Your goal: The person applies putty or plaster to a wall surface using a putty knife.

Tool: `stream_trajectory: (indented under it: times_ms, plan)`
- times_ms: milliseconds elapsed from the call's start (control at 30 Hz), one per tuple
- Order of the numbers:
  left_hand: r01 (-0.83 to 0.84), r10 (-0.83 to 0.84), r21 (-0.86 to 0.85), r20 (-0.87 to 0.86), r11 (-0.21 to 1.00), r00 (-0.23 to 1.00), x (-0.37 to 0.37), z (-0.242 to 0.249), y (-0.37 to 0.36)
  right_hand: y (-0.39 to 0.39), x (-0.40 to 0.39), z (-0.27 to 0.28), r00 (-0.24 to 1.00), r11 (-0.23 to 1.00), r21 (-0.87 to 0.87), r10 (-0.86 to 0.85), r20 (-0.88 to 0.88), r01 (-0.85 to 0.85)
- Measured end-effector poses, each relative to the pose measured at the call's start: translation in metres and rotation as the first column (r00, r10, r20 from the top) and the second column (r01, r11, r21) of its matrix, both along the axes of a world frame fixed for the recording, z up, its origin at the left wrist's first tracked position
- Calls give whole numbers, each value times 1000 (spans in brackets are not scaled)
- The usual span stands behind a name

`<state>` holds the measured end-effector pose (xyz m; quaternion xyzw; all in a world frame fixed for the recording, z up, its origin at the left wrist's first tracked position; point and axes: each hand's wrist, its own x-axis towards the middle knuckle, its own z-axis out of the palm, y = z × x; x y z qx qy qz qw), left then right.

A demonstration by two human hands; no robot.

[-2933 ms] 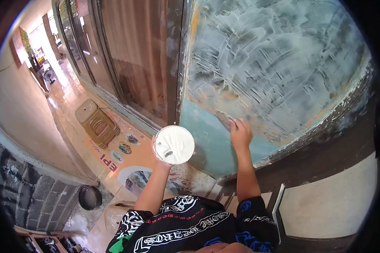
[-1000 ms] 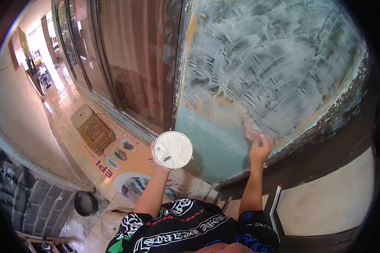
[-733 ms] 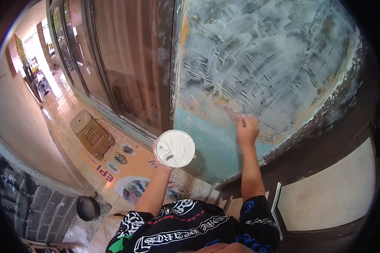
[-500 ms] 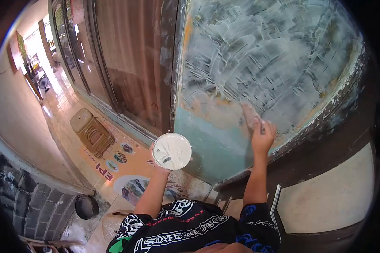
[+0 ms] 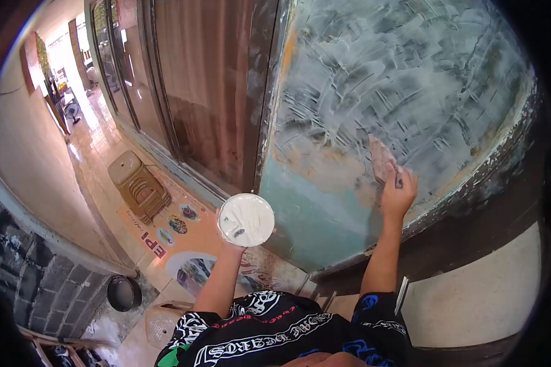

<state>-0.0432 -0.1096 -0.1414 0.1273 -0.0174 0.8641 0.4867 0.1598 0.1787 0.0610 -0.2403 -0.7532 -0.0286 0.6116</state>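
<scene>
My left hand (image 5: 231,246) holds up a round white tub (image 5: 247,220) of pale paste from below; most of its fingers are hidden under the tub. A small dark mark shows in the paste. On the right, my right hand (image 5: 400,186) is closed around a flat scraper (image 5: 382,161), whose blade lies against the wall panel (image 5: 373,92). Grey-white smears cover the upper part of this panel, while its lower part (image 5: 306,211) is bare green.
Stacked brown plastic stools (image 5: 138,186) stand on a printed orange banner (image 5: 165,221) at the left. A black bucket (image 5: 124,293) sits by the grey block wall (image 5: 49,278). Dark-framed glass windows (image 5: 208,92) adjoin the panel.
My right hand and the scraper have shifted right in view, with the blade now more upright. The whole scene has slid slightly right, while the tub has moved slightly left in view.
</scene>
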Motion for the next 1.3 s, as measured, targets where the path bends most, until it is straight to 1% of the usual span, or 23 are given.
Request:
stream_trajectory:
  times_ms: [33, 100, 133, 167, 233, 267, 333, 400, 433, 500, 600, 667, 733, 767, 833, 900, 967, 1033, 1067, 1133, 1200, 1233, 1300]
  plan:
    - [-4, 4, 2, 2, 1000, 1000, 0, -1, -1, -4, -5, -16, 997, 999, -1, 47, 61, -47]
    - [-53, 59, -114, 49, 992, 997, -1, -2, -2, -11, -23, -50, 973, 992, -29, 124, 195, -120]
    - [-54, 60, -113, 46, 992, 997, -1, -2, -2, -15, -33, -63, 951, 988, -56, 155, 269, -146]
    - [-39, 42, -71, 46, 997, 998, -2, -2, -2, -13, -41, -71, 952, 988, -55, 154, 263, -145]
    - [-21, 22, -29, 41, 999, 999, -3, 1, -3, -8, -54, -71, 913, 995, -37, 98, 395, -91]
    - [-31, 35, -62, 50, 998, 998, -3, 2, -4, 3, -54, -65, 929, 999, -31, 33, 368, -23]
    - [-42, 48, -96, 62, 995, 997, -5, 0, -4, 5, -43, -18, 963, 1000, -12, -21, 270, 25]
    - [-15, 15, -10, -11, 1000, 1000, -9, -9, -3, 14, -24, 21, 994, 999, -20, -24, 110, 26]
    - [-15, 15, -10, -7, 1000, 1000, -9, -8, -3, 13, -14, 31, 993, 999, -21, -24, 114, 27]
    - [-20, 21, -35, 25, 999, 999, -8, -5, -3, 9, 1, 39, 1000, 999, -50, 22, 1, -22]
    - [-4, 4, -30, 19, 1000, 1000, -8, -5, -2, -2, -4, 0, 992, 987, -136, 101, 76, -90]
    - [30, -30, 10, 16, 999, 999, -7, -2, 2, -2, -26, -39, 954, 982, -49, 189, 234, -182]
    - [31, -31, 17, 4, 999, 999, -4, 4, 4, -15, -50, -55, 921, 987, -68, 163, 353, -149]
    - [28, -28, 29, -4, 999, 1000, -5, 7, 3, -12, -55, -51, 924, 986, -69, 164, 347, -149]
    - [22, -22, 5, 18, 1000, 1000, -7, 6, 1, -1, -68, -30, 924, 998, 14, 55, 378, -65]
    - [-11, 13, -66, 41, 998, 999, -11, 2, -1, 12, -63, 10, 962, 995, 97, -55, 269, 30]
    - [-21, 26, -68, 70, 997, 997, -13, -1, -5, 15, -53, 48, 994, 994, 98, 35, 101, -45]
    - [-17, 16, 22, 56, 1000, 998, -14, -2, -10, 2, -44, 55, 996, 995, 68, 64, 69, -69]
    - [-52, 57, -63, 74, 997, 996, -15, 0, -11, -3, -39, 52, 995, 995, 39, 90, 31, -91]
    - [-59, 65, -65, 94, 996, 993, -15, -1, -13, -16, -44, 23, 981, 986, 63, 149, 127, -158]
    - [-66, 73, -66, 113, 996, 991, -16, -2, -15, -14, -54, -27, 924, 985, 42, 141, 357, -166]
    - [-60, 65, -57, 81, 997, 995, -17, -2, -15, -15, -63, -42, 923, 985, 41, 144, 358, -170]
    - [-56, 59, -48, 43, 997, 997, -21, -2, -15, -20, -77, -57, 853, 981, -50, 188, 487, -188]
